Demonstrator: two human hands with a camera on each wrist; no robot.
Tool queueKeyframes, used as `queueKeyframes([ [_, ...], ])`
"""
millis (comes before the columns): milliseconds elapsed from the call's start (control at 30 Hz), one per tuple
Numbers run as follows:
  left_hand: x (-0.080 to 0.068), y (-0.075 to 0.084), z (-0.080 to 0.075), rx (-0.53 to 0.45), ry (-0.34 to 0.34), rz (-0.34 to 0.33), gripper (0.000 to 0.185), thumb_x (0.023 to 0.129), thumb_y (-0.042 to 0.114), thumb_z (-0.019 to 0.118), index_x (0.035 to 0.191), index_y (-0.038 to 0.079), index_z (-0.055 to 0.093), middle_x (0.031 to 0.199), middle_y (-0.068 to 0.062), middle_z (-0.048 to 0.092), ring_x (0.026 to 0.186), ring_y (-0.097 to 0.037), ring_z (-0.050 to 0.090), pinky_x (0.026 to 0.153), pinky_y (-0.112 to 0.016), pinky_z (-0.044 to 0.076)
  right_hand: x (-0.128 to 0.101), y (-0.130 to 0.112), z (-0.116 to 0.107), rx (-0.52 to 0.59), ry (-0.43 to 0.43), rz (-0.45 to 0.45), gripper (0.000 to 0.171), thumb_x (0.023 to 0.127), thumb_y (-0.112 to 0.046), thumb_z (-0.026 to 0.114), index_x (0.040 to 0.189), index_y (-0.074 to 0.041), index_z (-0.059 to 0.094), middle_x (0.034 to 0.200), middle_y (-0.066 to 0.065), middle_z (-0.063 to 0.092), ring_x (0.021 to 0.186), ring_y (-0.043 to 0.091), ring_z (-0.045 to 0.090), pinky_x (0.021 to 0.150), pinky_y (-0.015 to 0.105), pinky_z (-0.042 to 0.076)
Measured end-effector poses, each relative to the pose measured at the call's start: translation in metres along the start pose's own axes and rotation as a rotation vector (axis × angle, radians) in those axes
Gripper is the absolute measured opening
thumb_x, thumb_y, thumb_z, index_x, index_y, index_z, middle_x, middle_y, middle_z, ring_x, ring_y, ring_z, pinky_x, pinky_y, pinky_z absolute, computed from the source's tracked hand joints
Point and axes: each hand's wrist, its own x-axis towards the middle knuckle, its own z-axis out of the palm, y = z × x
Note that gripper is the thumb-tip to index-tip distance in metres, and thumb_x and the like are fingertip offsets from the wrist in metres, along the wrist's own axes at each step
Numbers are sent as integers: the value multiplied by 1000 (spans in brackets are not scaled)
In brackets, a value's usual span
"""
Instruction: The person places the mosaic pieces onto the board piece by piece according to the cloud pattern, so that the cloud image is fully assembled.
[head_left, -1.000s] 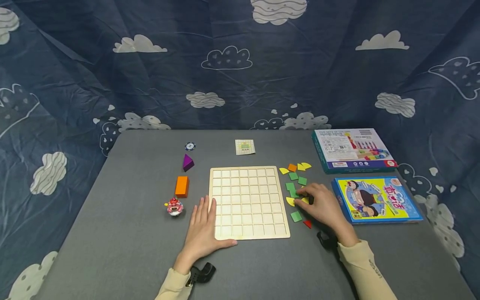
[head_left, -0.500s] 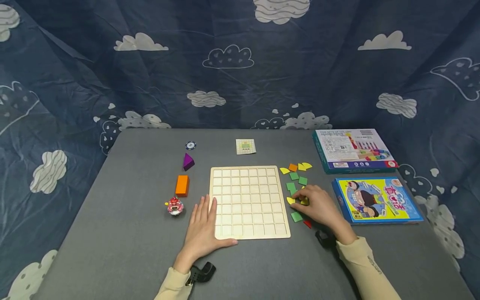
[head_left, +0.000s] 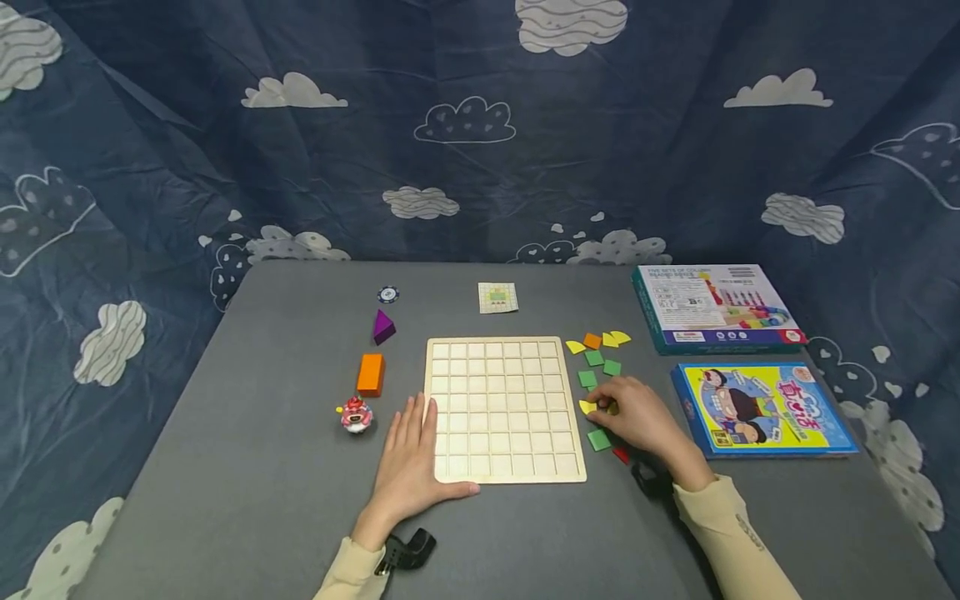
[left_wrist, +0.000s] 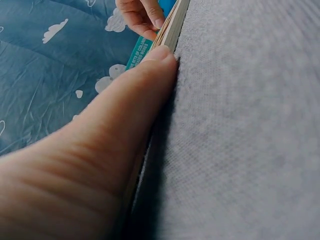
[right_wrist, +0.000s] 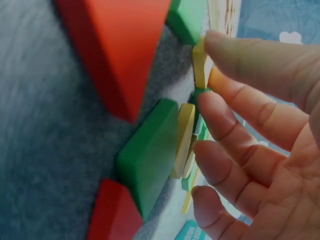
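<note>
Since a second ago the right hand (head_left: 637, 417) has drawn slightly nearer, its fingertips now pinching a yellow piece (head_left: 587, 407) just right of the wooden grid board (head_left: 504, 408). The left hand (head_left: 408, 462) lies flat, fingers straight, steadying the board's near-left edge. Picking is under way; next, I judge, comes lifting the piece over to a grid cell. Farther off lie green tiles (head_left: 602, 362).
</note>
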Motion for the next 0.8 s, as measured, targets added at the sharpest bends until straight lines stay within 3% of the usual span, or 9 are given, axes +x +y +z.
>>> queueKeyframes([
  [167, 1, 0, 1, 7, -13, -16, 132, 60, 82, 62, 149, -5, 17, 154, -23, 10, 142, -34, 7, 113, -44, 4, 1, -2, 0, 29, -21, 42, 15, 77, -13, 79, 87, -8, 69, 77, -1, 56, 75, 20, 49, 66, 37, 41],
  [567, 1, -2, 2, 36, -2, -18, 132, 59, 82, 63, 149, -4, 18, 155, -23, 11, 142, -33, 7, 114, -43, 4, 2, -7, 2, 109, -35, 75, 17, 79, -12, 77, 84, -11, 60, 70, -4, 51, 60, 14, 45, 55, 30, 37],
  [800, 1, 0, 2, 24, 9, -17, 133, 58, 81, 64, 148, -5, 19, 154, -24, 13, 142, -35, 9, 113, -45, 6, 3, -11, 3, 217, 41, 11, 17, 83, -5, 72, 99, -4, 66, 71, -2, 50, 58, 14, 43, 49, 27, 35],
])
